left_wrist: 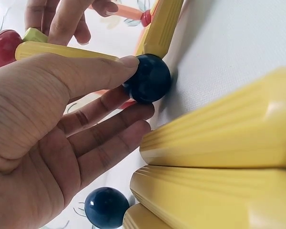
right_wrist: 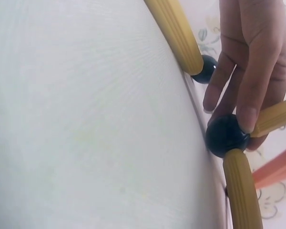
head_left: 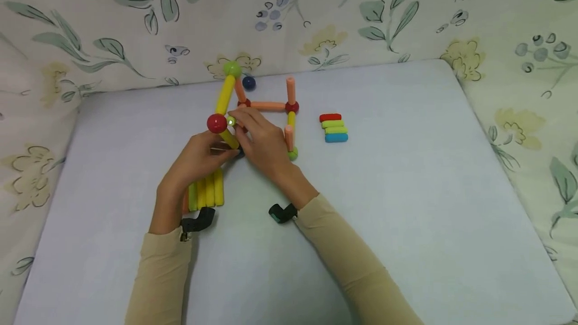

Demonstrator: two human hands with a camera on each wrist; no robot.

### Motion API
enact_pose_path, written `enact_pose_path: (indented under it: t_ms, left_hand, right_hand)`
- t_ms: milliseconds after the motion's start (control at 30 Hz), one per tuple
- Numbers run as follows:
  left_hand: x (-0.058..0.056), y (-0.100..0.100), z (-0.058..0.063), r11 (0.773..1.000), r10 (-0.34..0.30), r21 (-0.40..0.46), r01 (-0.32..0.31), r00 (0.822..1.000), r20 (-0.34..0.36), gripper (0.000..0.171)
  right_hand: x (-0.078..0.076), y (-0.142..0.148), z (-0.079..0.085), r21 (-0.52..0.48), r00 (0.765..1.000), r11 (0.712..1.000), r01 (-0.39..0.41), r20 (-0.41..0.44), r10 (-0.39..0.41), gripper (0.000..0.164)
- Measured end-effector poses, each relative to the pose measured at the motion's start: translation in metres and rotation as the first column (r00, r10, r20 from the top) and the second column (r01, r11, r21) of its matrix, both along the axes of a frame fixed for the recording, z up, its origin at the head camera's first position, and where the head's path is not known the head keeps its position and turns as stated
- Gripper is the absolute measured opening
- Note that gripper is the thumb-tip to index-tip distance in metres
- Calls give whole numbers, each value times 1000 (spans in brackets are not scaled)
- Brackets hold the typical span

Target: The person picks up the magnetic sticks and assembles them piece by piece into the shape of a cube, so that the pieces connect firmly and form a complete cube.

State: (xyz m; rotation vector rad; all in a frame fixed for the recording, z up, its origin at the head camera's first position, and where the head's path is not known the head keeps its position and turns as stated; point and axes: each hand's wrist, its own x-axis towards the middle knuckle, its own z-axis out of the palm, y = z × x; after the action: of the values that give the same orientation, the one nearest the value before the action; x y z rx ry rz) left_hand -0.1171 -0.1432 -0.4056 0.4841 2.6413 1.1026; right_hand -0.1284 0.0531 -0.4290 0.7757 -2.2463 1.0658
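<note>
A frame of ridged sticks and balls stands on the table. My left hand (head_left: pixel 191 159) pinches a dark blue ball (left_wrist: pixel 151 78) at the foot of a yellow stick (head_left: pixel 229 139), thumb on one side and fingers on the other. That stick rises to a red ball (head_left: pixel 217 123), from which another yellow stick (head_left: pixel 225 95) runs to a green ball (head_left: pixel 232 69). With its fingertips, my right hand (head_left: pixel 266 147) holds a short light-green stick (head_left: pixel 231 121), one end right at the red ball. The frame's far side has orange sticks (head_left: pixel 268 106) and a second red ball (head_left: pixel 292 107).
Several loose yellow sticks (head_left: pixel 209 189) lie in a row beside my left wrist. Short sticks in red (head_left: pixel 330 117), light green and blue (head_left: pixel 336 137) lie right of the frame. Another dark blue ball (head_left: pixel 249 83) is near the back edge, before a floral cloth (head_left: pixel 325 14).
</note>
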Motion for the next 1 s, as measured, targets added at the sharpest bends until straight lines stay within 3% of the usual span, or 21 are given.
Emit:
enact_pose_path:
  t_ms: [200, 567, 800, 1000]
  left_hand:
    - [-2, 3, -2, 1000, 6, -17, -6, 1000, 16, 28]
    - [-1, 1, -2, 1000, 5, -19, -6, 1000, -18, 28]
    - [0, 0, 0, 1000, 17, -13, -17, 1000, 3, 31]
    - [-1, -1, -1, 1000, 5, -2, -5, 1000, -9, 28]
  right_hand:
    - [0, 4, 0, 10, 1000, 1000, 6, 2, -6, 28]
    - [-3, -1, 1, -29, 1000, 999, -19, -3, 19, 26]
    - [-3, -6, -4, -173, 992, 984, -42, 109, 62, 33]
    - [-1, -9, -7, -219, 983, 976, -13, 174, 52, 31]
